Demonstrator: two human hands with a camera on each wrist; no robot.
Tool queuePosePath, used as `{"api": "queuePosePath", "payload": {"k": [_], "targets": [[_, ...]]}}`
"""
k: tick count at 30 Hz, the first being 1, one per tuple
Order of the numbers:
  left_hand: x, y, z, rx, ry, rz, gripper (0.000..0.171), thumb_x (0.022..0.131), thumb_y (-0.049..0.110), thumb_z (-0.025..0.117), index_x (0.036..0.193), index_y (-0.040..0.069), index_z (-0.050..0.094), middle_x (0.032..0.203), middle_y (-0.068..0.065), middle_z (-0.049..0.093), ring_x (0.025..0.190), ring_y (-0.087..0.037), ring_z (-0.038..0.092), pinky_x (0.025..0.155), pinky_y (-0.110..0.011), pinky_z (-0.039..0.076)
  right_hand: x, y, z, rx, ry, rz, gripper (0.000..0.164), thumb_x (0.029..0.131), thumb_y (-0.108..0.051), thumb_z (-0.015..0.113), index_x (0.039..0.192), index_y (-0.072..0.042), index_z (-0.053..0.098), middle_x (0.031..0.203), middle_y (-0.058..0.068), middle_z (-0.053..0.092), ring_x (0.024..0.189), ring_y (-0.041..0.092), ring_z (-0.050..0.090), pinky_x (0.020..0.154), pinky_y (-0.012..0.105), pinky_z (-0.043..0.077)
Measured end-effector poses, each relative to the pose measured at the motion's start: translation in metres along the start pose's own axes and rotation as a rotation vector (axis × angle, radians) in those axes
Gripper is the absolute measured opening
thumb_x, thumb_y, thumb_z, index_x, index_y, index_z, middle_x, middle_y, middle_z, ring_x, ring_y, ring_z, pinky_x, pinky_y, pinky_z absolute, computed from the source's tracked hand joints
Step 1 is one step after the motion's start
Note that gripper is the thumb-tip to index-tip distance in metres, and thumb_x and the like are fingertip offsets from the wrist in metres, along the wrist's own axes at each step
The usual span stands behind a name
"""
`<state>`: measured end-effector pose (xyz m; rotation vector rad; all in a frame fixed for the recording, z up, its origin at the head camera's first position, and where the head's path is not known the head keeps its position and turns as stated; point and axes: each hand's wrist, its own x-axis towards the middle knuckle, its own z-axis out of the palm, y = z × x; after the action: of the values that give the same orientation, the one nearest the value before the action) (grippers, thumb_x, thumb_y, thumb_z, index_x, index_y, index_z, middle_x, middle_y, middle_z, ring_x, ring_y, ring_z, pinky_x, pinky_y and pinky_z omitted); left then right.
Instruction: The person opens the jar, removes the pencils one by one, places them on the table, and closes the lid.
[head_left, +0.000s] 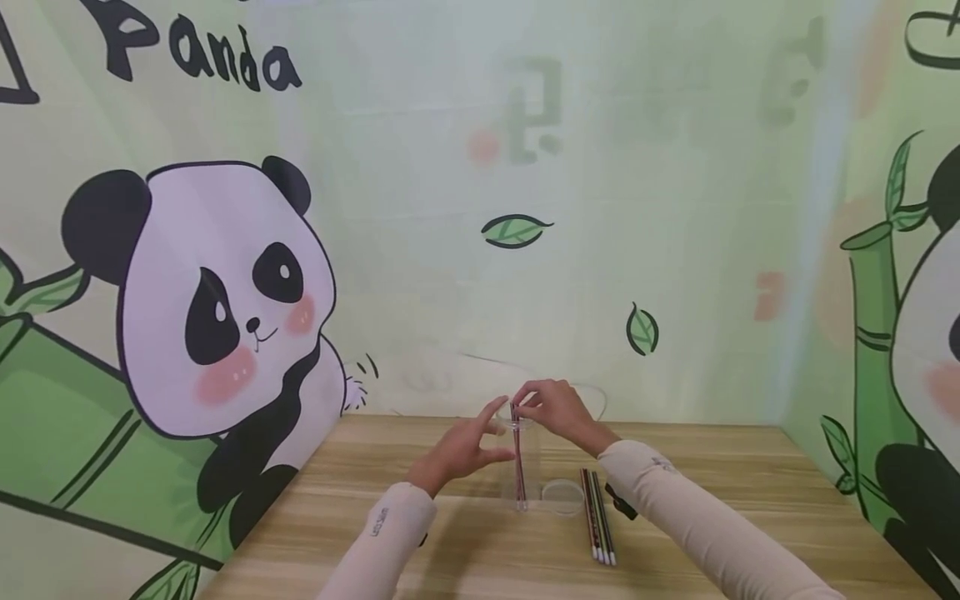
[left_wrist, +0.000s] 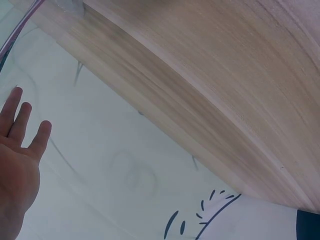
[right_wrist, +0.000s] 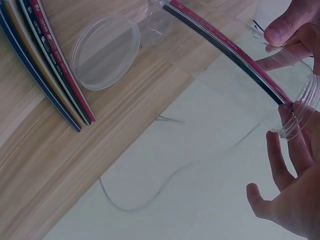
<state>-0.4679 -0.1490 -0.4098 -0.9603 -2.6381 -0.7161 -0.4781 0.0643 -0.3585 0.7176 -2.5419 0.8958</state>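
A clear plastic jar [head_left: 531,471] with a threaded mouth stands upright on the table. Two pencils, one red [right_wrist: 220,37] and one dark [right_wrist: 235,60], lean inside it. My right hand [head_left: 557,408] is over the mouth, its thumb and fingertips pinching the pencils' upper ends. Beside the jar's left side is my left hand [head_left: 463,448], thumb and fingers spread, fingertips close to the wall and rim. Its other fingers [left_wrist: 20,120] are extended in the left wrist view. The round clear lid [head_left: 562,497] lies right of the jar.
Several pencils [head_left: 597,518] lie side by side on the wooden table [head_left: 675,542], right of the lid. A small black object [head_left: 621,502] sits by the right sleeve. Behind the table's far edge hangs a panda-print backdrop [head_left: 420,292].
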Motion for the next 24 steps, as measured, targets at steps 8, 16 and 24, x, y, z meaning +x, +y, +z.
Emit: {"api": "queuePosePath", "payload": {"k": [8,16,24], "targets": [[0.002,-0.004,0.002,-0.012,-0.007,-0.018,0.09,0.094,0.035,0.079,0.164,0.018,0.025,0.129,-0.014,0.072,0.123,-0.035,0.066,0.108,-0.055,0.048,-0.001,0.001,-0.005,-0.012,0.023,-0.02,0.008,0.092,-0.013,0.08,0.099,-0.012,0.077,0.095,0.005,0.08,0.086,0.021,0.077,0.077,0.041,0.062],[0.003,-0.005,0.005,-0.019,-0.016,-0.042,0.091,0.094,0.037,0.078,0.164,0.022,0.023,0.13,-0.014,0.071,0.124,-0.035,0.065,0.108,-0.057,0.047,-0.001,0.002,-0.019,0.017,0.06,-0.052,0.009,0.094,-0.011,0.077,0.102,-0.008,0.076,0.098,0.009,0.08,0.092,0.028,0.077,0.079,0.045,0.061],[0.002,-0.002,0.003,-0.024,-0.011,-0.03,0.089,0.094,0.035,0.078,0.164,0.021,0.024,0.129,-0.017,0.071,0.124,-0.037,0.065,0.109,-0.058,0.046,0.005,-0.002,-0.038,0.02,0.116,-0.097,0.013,0.095,-0.014,0.077,0.106,-0.006,0.076,0.101,0.011,0.08,0.094,0.029,0.077,0.083,0.051,0.06]]}}
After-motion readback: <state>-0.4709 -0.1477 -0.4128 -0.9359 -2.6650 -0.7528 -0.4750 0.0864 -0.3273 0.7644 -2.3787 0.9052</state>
